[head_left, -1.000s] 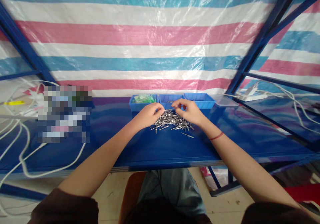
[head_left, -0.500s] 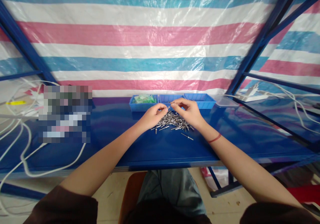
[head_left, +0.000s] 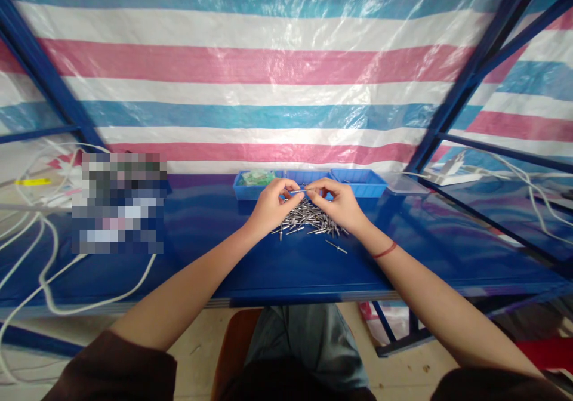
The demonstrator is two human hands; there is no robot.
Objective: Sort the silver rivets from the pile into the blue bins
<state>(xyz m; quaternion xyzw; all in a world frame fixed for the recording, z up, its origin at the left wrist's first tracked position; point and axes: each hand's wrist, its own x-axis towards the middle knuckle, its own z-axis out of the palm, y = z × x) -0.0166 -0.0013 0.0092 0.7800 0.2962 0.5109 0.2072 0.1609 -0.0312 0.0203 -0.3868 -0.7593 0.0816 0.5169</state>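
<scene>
Between my two hands, a thin silvery rivet lies crosswise just above the heap. My left hand pinches its left end with thumb and fingers. My right hand pinches toward the rivet's right end, its fingertips close to those of the left. Under them a pile of metal blind rivets lies on the blue table. One loose rivet lies apart, nearer the front edge. Part of the pile is hidden by my hands.
Behind my hands stand blue bins: the left bin holds green-and-clear packets, the middle bin is partly hidden, and the right bin holds a few small pieces. A clear plastic lid lies beside them. White cables loop over the left side.
My left hand has turned slightly and opened its grip a little, and the rivet now shows lengthwise between both hands. My right hand has hardly moved.
</scene>
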